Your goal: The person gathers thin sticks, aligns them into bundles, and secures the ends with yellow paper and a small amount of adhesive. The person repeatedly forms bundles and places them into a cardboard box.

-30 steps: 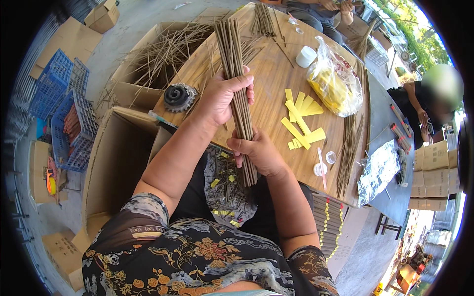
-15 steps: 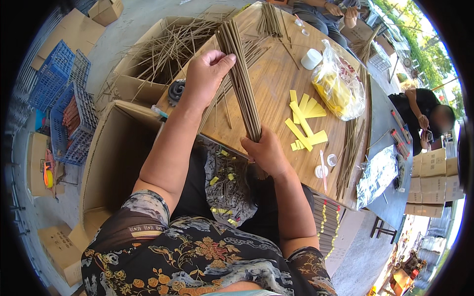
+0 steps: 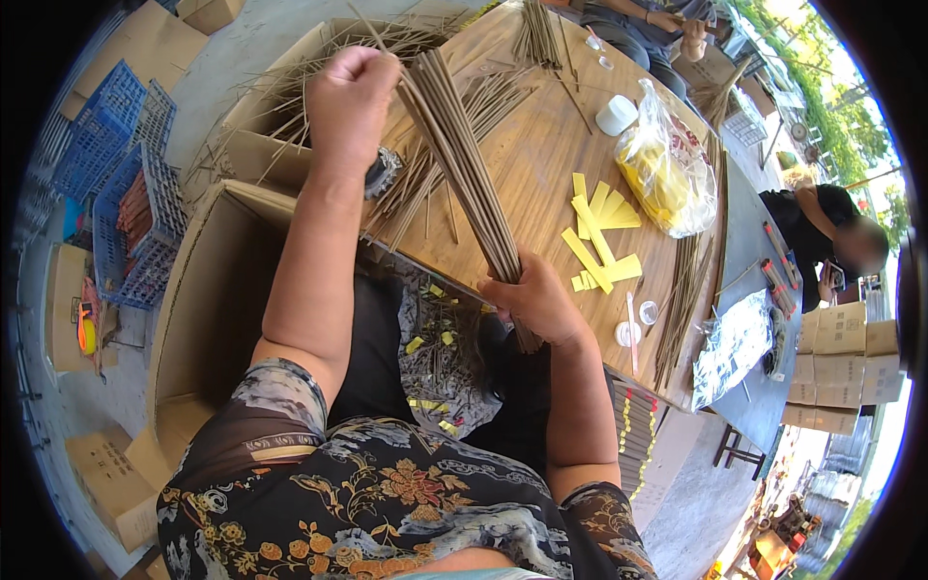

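Note:
My right hand (image 3: 546,298) is wrapped round the lower part of a bundle of thin brown sticks (image 3: 462,159), which leans up and to the left over the table's near edge. By the bundle's upper end, my left hand (image 3: 350,106) is closed in a pinch on a single thin stick (image 3: 369,27). That stick's tip rises above my fingers. Beneath the bundle, more loose sticks (image 3: 498,104) lie on the wooden table (image 3: 536,145). Yellow paper strips (image 3: 592,217) are fanned out to the right.
A cardboard box (image 3: 253,159) full of sticks stands beyond my left hand. On the table are a clear bag of yellow material (image 3: 667,164), a white jar (image 3: 616,115) and small lids. Blue crates (image 3: 145,227) stand at far left. Two other people sit across the table and at right.
My left hand has left the bundle and moved up and left, now pinching one stick. The bundle's top has tilted slightly down and left in my right hand.

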`<state>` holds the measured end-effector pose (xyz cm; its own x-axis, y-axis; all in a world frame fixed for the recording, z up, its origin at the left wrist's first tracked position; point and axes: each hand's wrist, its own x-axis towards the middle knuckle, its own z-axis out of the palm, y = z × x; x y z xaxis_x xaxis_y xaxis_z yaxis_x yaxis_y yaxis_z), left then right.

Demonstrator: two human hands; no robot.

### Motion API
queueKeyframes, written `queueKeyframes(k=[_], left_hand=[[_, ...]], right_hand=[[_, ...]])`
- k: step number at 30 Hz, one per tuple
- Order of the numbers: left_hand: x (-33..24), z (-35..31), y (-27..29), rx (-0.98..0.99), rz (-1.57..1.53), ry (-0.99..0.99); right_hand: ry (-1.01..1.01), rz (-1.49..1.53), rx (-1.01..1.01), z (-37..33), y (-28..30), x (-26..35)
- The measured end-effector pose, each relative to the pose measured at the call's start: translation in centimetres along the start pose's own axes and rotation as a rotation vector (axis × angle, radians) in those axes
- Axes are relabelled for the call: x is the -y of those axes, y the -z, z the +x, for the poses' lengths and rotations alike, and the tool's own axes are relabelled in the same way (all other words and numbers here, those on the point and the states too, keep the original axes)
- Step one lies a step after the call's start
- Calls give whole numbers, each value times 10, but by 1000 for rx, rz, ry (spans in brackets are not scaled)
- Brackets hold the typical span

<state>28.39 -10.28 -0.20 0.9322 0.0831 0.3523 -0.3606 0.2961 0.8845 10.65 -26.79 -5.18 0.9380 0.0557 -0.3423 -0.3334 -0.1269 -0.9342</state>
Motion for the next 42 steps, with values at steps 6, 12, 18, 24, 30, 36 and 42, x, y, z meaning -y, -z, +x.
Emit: queueKeyframes(k=[6, 12, 18, 24, 30, 36, 42], left_hand=[[-42, 62, 34, -208, -64, -143], [-59, 178, 119, -219, -7, -252], [-31, 61, 25, 140, 325, -32], [-19, -43, -21, 790, 554, 176], [-23, -50, -28, 809, 505, 290], [-31, -40, -29, 745, 492, 248], [-78, 57, 3, 201, 302, -181]], right_hand=[[-51, 7, 39, -4, 11, -5], [-26, 121, 83, 0, 10, 0], [38, 274, 69, 3, 7, 3], [73, 321, 67, 4, 7, 5], [82, 293, 81, 1, 8, 7], [98, 336, 91, 1, 9, 6], [59, 346, 115, 0, 15, 2]])
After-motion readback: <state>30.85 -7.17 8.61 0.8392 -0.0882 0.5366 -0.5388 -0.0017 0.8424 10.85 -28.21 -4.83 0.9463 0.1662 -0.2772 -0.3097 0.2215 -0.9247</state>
